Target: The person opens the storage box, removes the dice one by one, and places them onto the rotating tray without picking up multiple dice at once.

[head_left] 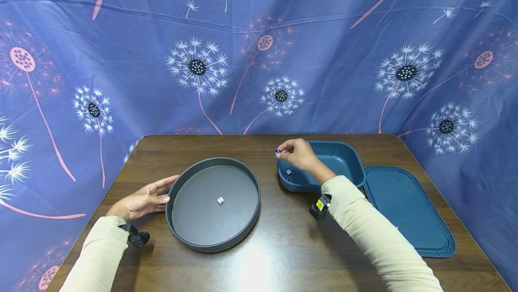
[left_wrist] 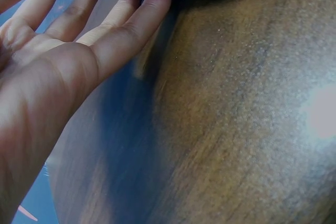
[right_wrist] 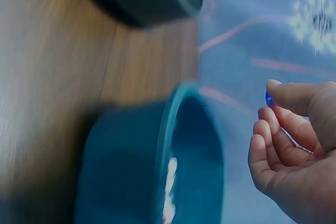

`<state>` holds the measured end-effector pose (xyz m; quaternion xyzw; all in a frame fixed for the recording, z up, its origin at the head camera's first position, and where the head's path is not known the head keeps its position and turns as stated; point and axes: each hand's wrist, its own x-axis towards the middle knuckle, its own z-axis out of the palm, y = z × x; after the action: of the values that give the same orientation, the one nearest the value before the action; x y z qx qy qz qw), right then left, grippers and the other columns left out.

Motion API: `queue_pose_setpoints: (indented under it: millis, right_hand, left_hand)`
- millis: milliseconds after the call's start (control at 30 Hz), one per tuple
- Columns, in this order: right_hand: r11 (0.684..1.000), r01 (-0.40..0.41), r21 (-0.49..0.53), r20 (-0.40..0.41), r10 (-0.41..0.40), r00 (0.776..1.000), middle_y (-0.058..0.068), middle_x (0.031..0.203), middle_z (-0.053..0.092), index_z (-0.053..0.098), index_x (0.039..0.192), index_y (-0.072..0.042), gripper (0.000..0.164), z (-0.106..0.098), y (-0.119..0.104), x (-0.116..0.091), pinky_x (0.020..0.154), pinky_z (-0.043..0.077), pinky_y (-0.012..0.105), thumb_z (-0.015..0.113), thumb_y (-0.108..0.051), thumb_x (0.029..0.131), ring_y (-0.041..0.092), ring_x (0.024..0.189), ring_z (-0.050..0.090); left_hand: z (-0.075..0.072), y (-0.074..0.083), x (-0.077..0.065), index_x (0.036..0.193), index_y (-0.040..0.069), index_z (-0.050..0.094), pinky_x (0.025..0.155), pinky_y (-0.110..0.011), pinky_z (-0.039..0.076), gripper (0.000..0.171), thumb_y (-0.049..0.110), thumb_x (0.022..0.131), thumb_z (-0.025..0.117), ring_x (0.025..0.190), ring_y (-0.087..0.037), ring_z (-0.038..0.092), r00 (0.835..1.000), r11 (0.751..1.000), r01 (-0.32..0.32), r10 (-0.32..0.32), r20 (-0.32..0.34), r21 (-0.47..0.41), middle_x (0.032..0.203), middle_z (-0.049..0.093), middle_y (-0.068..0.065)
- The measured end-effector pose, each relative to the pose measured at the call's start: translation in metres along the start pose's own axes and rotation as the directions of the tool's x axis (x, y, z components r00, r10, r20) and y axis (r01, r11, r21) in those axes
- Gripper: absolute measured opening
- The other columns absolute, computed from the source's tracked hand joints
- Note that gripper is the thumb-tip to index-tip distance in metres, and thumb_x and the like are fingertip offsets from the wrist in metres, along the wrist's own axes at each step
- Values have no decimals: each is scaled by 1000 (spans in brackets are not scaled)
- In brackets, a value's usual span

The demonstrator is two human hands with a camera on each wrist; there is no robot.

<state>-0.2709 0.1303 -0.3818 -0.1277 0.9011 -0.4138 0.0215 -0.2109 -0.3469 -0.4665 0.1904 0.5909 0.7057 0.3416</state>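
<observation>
Between thumb and fingertips, my right hand [head_left: 298, 153] pinches a small blue die [head_left: 278, 152], raised over the left end of a blue plastic tub [head_left: 344, 148]. The right wrist view shows that die [right_wrist: 269, 98] at the thumb tip, the other fingers loosely bent. A pale die [head_left: 288, 172] lies inside the tub. My left hand [head_left: 141, 199] is at the left side of a round dark grey pan [head_left: 212, 247], its fairly straight fingers [left_wrist: 126, 40] against the outer wall and the thumb tip at the rim. One white die [head_left: 220, 200] lies on the pan's floor.
A flat blue lid [head_left: 408, 211] lies on the wooden table [head_left: 283, 247] right of the tub, partly behind my right forearm. Behind the table's far edge hangs a blue cloth [head_left: 323, 58] with a dandelion print. Light glares off the table's front middle.
</observation>
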Motion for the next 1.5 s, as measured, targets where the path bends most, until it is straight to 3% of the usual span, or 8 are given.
queue_pose_setpoints:
  millis: [267, 500, 733, 967, 1300, 1500]
  right_hand:
    - [993, 114, 30, 35, -115, 993, 4, 78, 66, 72, 91, -4, 12, 33, -41, -4, 64, 47, 24, 73, -13, 84, 11, 69, 58]
    - [978, 203, 46, 82, -207, 975, 1, 74, 65, 72, 87, -4, 9, 69, -60, -13, 62, 47, 20, 75, -10, 81, 6, 66, 56]
    - [964, 255, 74, 127, -263, 956, 0, 72, 64, 70, 83, -4, 7, 107, -63, -23, 62, 46, 17, 76, -6, 79, 3, 65, 54]
    - [950, 312, -28, 155, -305, 940, -2, 73, 62, 70, 82, -6, 9, 135, -59, -31, 63, 43, 16, 78, -9, 79, 6, 67, 54]
    - [909, 396, -131, 196, -368, 909, -1, 75, 63, 71, 81, -9, 9, 154, -56, -40, 65, 43, 15, 79, -12, 78, 5, 69, 56]
    - [893, 402, -203, 240, -353, 904, -5, 77, 63, 73, 83, -12, 8, 160, -55, -41, 65, 41, 14, 78, -16, 79, 1, 69, 55]
  left_hand:
    - [1, 0, -1, 154, 10, 10, 99, -44, 43, 67, -9, 97, 39, 127, -21, 46, 1000, 1000, 0, 0, -11, 10, 145, 33, 5]
    - [3, 0, -1, 155, 11, 10, 99, -43, 42, 67, -9, 97, 38, 127, -21, 47, 1000, 1000, 4, -4, -15, 2, 145, 34, 6]
    - [2, -1, 0, 154, 10, 10, 98, -43, 43, 67, -9, 97, 38, 126, -22, 48, 1000, 1000, -2, 2, -23, 19, 145, 34, 7]
    - [2, -1, 0, 154, 10, 9, 98, -43, 43, 67, -9, 97, 38, 126, -22, 48, 999, 1000, 3, -2, -32, 28, 145, 33, 6]
    - [4, 0, 0, 154, 10, 10, 98, -44, 43, 67, -9, 97, 39, 126, -21, 48, 1000, 1000, -4, 4, -20, 6, 145, 34, 6]
    - [5, 1, -1, 154, 9, 9, 98, -43, 43, 66, -9, 97, 38, 125, -20, 49, 1000, 1000, -9, 9, -8, 1, 144, 35, 7]
